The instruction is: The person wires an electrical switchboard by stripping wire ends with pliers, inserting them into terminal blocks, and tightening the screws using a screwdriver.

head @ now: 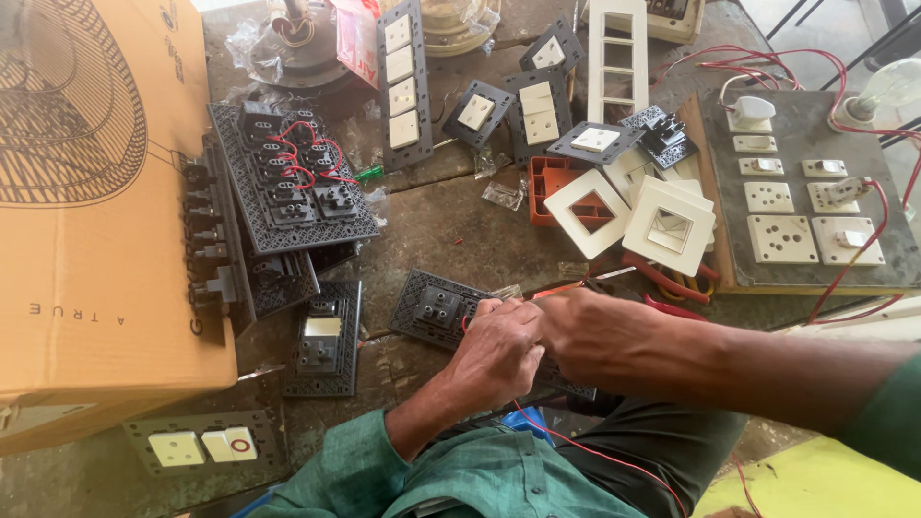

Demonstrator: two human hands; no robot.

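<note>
A worn, stained grey worktop (pixel 451 230) fills the view from above, crowded with electrical fittings and lit by daylight. At the left edge lies a tan cardboard box (pixel 86 192) printed with a fan outline. Against it rest stacked black switch plates, the topmost one (pixel 293 177) face down and looped with short red wires. Further back lie a long strip of white switches (pixel 403 82), loose white switches on dark plates, and an empty white frame (pixel 617 53). Two white square cover plates (pixel 628 216) lie beside an orange box. At the right stands a grey test board (pixel 815 197) carrying white sockets and switches, red leads and a clear bulb (pixel 887 91).

At centre front, the left hand (pixel 494 350) and right hand (pixel 600 336) meet over a black switch plate (pixel 436 307) lying face down on the worktop. The left fingers are curled together and pinch a thin red wire (pixel 576 441) that trails down across the green-sleeved lap. The right fingers are bunched at the same spot; whether they grip anything cannot be told.
</note>
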